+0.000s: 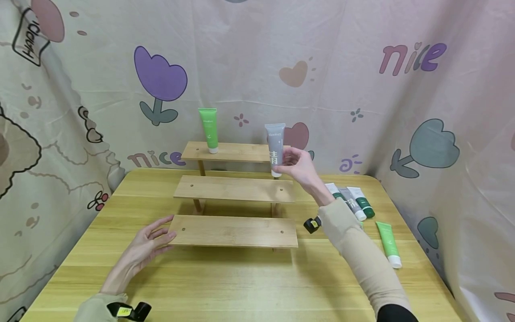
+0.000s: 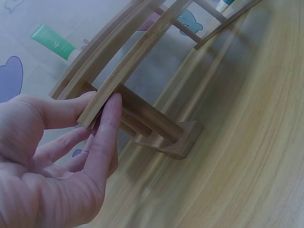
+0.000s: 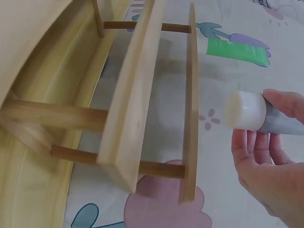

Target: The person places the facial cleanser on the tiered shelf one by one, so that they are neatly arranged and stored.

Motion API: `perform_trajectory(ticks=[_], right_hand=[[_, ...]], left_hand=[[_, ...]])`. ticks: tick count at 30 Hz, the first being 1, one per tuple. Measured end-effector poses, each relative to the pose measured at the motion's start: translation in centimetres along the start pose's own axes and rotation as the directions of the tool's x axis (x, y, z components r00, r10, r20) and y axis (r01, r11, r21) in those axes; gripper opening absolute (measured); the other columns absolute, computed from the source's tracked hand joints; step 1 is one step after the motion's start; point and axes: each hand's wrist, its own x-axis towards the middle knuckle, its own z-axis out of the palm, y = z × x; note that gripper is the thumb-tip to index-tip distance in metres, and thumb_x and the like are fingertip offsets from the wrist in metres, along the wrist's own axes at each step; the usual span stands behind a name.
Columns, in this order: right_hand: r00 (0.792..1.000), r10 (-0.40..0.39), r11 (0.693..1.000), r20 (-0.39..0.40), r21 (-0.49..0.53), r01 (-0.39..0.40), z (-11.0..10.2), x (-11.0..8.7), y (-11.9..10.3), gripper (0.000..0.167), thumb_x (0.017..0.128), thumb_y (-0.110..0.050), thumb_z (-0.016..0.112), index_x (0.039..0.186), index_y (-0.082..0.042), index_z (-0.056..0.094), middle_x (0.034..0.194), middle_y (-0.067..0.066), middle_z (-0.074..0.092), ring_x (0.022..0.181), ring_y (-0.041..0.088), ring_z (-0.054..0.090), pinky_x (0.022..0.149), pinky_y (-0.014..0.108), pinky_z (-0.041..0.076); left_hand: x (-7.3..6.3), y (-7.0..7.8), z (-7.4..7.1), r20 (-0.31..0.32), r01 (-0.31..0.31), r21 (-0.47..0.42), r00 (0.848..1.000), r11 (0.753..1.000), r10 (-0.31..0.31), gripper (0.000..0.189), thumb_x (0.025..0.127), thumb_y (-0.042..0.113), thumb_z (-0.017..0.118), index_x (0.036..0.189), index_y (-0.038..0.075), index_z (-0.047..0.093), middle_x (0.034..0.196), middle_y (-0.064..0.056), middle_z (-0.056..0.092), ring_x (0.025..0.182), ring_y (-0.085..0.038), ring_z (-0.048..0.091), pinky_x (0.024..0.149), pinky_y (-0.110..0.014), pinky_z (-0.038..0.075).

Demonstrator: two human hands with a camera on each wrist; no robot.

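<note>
Pinching the gray-blue squeeze tube [image 1: 275, 141] near its white cap [image 3: 247, 110], the right hand [image 1: 301, 167] holds it above the far shelf [image 1: 237, 152]'s right end while the left hand [image 1: 146, 241] grips the near shelf [image 1: 233, 231]; likely light, squashy-walled, so grasp by the stiffer cap end.

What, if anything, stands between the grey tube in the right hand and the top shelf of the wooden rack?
Nothing visible does. In the right wrist view, only open space shows between the grey tube's white cap and the top shelf. A green tube stands towards that shelf's left end, out of the way.
</note>
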Motion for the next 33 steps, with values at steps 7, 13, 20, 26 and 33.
perform_trajectory(ticks=[7, 13, 20, 26, 33], right_hand=[[1.0, 0.005, 1.0, -0.009, 0.001, -0.005, 1.2, 1.3, -0.8, 0.045, 0.079, 0.005, 0.078, 0.121, 0.002, 0.062, 0.102, 0.004, 0.065, 0.092, 0.013, 0.064, 0.081, 0.02, 0.056], [1.0, -0.003, 1.0, -0.012, 0.03, 0.004, 2.1, 2.5, -1.1, 0.044, 0.079, 0.007, 0.077, 0.12, 0.003, 0.062, 0.101, 0.004, 0.064, 0.092, 0.014, 0.064, 0.083, 0.021, 0.056], [1.0, -0.005, 0.998, -0.015, 0.059, 0.006, 3.1, 3.9, -1.3, 0.043, 0.078, 0.008, 0.078, 0.118, 0.002, 0.063, 0.111, 0.012, 0.067, 0.099, 0.018, 0.066, 0.086, 0.025, 0.057], [0.998, -0.043, 0.997, -0.041, 0.057, 0.045, 4.1, 4.9, -1.2, 0.045, 0.076, 0.009, 0.078, 0.118, 0.003, 0.063, 0.094, -0.001, 0.063, 0.086, 0.011, 0.062, 0.078, 0.019, 0.054], [0.998, -0.038, 0.997, -0.055, 0.071, 0.042, 5.2, 6.0, -1.2, 0.045, 0.076, 0.01, 0.078, 0.119, 0.005, 0.063, 0.107, 0.013, 0.067, 0.092, 0.015, 0.064, 0.085, 0.025, 0.057]], left_hand=[[0.0, -0.1, -0.2, 0.015, -0.017, -0.021, 1.0, 1.0, 0.017, 0.057, 0.103, 0.009, 0.057, 0.155, 0.015, 0.035, 0.108, 0.003, 0.057, 0.098, -0.005, 0.063, 0.09, -0.028, 0.063], [0.0, -0.1, -0.2, 0.024, -0.029, -0.027, 0.999, 0.999, 0.03, 0.054, 0.103, 0.008, 0.057, 0.152, 0.02, 0.039, 0.107, 0.004, 0.058, 0.099, -0.006, 0.064, 0.09, -0.027, 0.063], [0.0, -0.2, -0.2, 0.031, -0.046, -0.049, 0.998, 0.998, 0.048, 0.05, 0.103, 0.006, 0.055, 0.147, 0.027, 0.045, 0.106, 0.004, 0.059, 0.098, -0.006, 0.064, 0.089, -0.027, 0.063], [0.0, -0.2, -0.2, 0.034, -0.051, -0.061, 0.998, 0.997, 0.054, 0.048, 0.103, 0.005, 0.055, 0.143, 0.03, 0.048, 0.104, 0.005, 0.06, 0.097, -0.006, 0.065, 0.088, -0.026, 0.063], [-0.1, -0.2, -0.1, 0.023, -0.044, -0.044, 0.999, 0.998, 0.045, 0.048, 0.102, 0.006, 0.057, 0.145, 0.028, 0.046, 0.102, 0.005, 0.059, 0.096, -0.006, 0.064, 0.088, -0.026, 0.063]])
